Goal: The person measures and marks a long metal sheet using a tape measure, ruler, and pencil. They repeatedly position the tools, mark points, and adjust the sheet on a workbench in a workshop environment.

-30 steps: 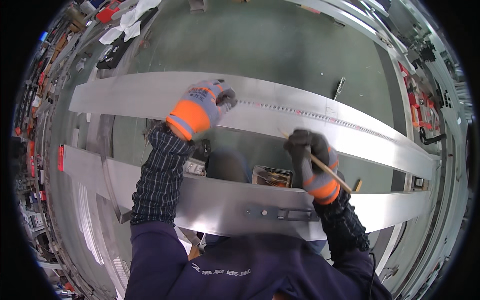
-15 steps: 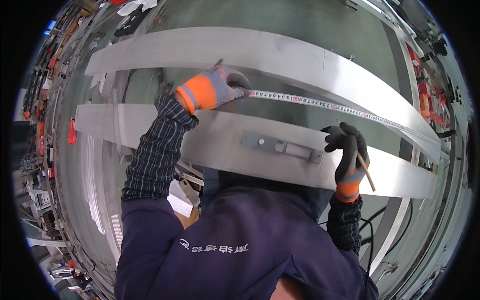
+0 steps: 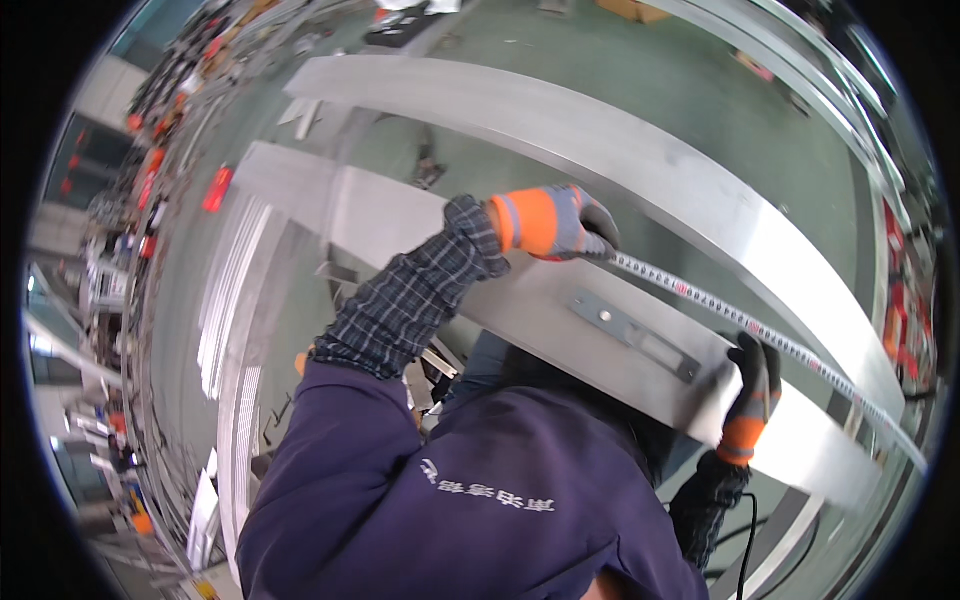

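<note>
My left hand, in an orange and grey glove, is closed on the near end of a white tape measure. Its blade stretches out to the right, over the near aluminium beam and the gap behind it. Whether a tape case is inside the fist is hidden. My right hand, gloved too, lies over the right part of that beam, close to the tape, its fingers blurred. A thin pencil-like stick shows faintly against it. Between the hands, a grey slotted metal plate rests on the beam.
A second wide aluminium beam lies beyond the first. Long pale profiles are stacked at the left, beside a red object. Black cables hang at the lower right. Cluttered shelving lines the left side.
The view has turned and shifted. My left hand has moved right along the near beam, with the tape running closer to it. My right hand has come down toward the beam's surface.
</note>
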`<action>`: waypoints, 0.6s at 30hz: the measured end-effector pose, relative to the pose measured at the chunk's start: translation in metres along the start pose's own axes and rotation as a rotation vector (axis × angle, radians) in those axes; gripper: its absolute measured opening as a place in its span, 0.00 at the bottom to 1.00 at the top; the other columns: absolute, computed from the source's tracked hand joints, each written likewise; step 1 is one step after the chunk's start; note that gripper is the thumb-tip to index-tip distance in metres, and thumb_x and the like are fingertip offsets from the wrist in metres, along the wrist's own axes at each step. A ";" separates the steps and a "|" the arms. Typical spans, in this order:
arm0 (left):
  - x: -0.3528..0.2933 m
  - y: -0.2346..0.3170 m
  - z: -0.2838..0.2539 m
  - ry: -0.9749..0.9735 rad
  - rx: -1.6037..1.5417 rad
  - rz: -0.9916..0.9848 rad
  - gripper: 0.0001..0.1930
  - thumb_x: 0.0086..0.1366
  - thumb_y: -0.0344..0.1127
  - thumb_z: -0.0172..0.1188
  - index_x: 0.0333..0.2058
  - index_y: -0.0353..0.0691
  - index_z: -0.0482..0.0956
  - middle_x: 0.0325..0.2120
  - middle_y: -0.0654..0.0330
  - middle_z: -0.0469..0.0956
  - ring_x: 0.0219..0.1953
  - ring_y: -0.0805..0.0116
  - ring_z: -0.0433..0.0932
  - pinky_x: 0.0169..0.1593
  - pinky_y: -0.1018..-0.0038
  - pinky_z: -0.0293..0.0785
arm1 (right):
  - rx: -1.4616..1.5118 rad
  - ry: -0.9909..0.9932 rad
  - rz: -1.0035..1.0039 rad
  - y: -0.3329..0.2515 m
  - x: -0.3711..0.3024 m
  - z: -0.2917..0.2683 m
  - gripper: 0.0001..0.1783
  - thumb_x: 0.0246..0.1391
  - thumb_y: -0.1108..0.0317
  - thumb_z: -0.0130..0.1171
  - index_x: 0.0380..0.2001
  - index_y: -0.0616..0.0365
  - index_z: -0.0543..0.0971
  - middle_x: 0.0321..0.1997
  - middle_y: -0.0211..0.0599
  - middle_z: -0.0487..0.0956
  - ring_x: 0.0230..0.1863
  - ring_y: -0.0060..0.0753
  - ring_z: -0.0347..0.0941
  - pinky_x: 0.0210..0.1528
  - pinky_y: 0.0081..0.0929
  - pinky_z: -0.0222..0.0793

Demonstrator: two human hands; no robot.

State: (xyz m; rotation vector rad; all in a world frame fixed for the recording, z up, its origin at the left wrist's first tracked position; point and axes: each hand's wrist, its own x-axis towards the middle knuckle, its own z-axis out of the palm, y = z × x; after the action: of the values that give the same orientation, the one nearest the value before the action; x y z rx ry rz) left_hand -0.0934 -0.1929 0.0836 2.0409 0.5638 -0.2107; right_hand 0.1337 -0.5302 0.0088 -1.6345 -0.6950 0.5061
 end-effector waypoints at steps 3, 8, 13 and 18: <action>-0.024 -0.011 0.000 0.028 -0.093 -0.035 0.14 0.65 0.41 0.67 0.46 0.44 0.87 0.33 0.64 0.86 0.29 0.76 0.78 0.36 0.76 0.74 | -0.153 0.059 -0.155 0.006 0.002 -0.011 0.19 0.72 0.68 0.48 0.58 0.70 0.76 0.61 0.52 0.77 0.59 0.45 0.77 0.63 0.40 0.75; -0.065 -0.038 0.001 0.192 0.017 -0.062 0.15 0.64 0.39 0.67 0.47 0.41 0.86 0.39 0.59 0.87 0.40 0.69 0.82 0.48 0.72 0.77 | -0.268 0.041 -0.411 -0.005 0.025 -0.003 0.19 0.66 0.77 0.47 0.56 0.66 0.79 0.63 0.54 0.75 0.62 0.47 0.75 0.63 0.38 0.76; -0.118 -0.083 0.003 0.401 0.008 -0.172 0.14 0.65 0.35 0.65 0.48 0.38 0.84 0.40 0.57 0.85 0.42 0.69 0.82 0.49 0.73 0.77 | 0.228 0.090 -0.116 -0.029 0.046 0.030 0.25 0.68 0.70 0.47 0.66 0.66 0.69 0.62 0.53 0.77 0.60 0.44 0.77 0.66 0.39 0.71; -0.158 -0.125 0.003 0.632 -0.032 -0.300 0.15 0.64 0.28 0.66 0.49 0.35 0.82 0.40 0.60 0.84 0.41 0.75 0.78 0.47 0.76 0.76 | 0.320 0.130 -0.090 -0.030 0.062 0.040 0.30 0.67 0.64 0.49 0.69 0.65 0.63 0.62 0.57 0.76 0.59 0.46 0.78 0.69 0.39 0.70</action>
State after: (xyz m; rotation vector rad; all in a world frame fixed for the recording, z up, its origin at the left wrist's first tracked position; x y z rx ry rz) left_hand -0.2907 -0.1905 0.0437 1.9686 1.2546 0.2812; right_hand 0.1469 -0.4565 0.0348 -1.3171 -0.5564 0.4181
